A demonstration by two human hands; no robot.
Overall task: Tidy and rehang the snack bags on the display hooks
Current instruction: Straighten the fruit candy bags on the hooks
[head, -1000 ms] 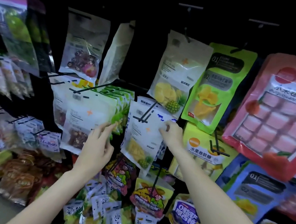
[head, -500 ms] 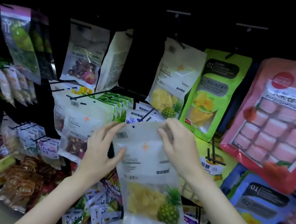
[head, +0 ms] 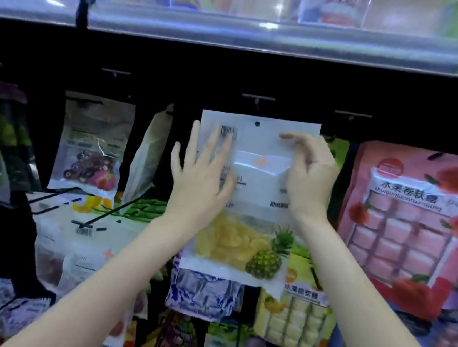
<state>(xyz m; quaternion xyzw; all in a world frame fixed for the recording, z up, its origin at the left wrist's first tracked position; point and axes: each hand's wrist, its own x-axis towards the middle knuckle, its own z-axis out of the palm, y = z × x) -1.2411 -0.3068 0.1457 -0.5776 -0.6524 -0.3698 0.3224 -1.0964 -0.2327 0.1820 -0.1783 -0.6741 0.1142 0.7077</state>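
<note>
At frame centre, the pineapple bag (head: 251, 193) is held upright between both hands: the left hand (head: 200, 181) lies spread flat against its front, the right hand (head: 308, 178) pinches its upper right edge, just below a hook (head: 257, 98).

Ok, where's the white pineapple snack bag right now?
Centre of the head view: the white pineapple snack bag is held up by the left hand and right hand, just below a black display hook, left of the pink sweets bag.

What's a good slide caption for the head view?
Both hands lift a pineapple bag toward a top hook.
</note>
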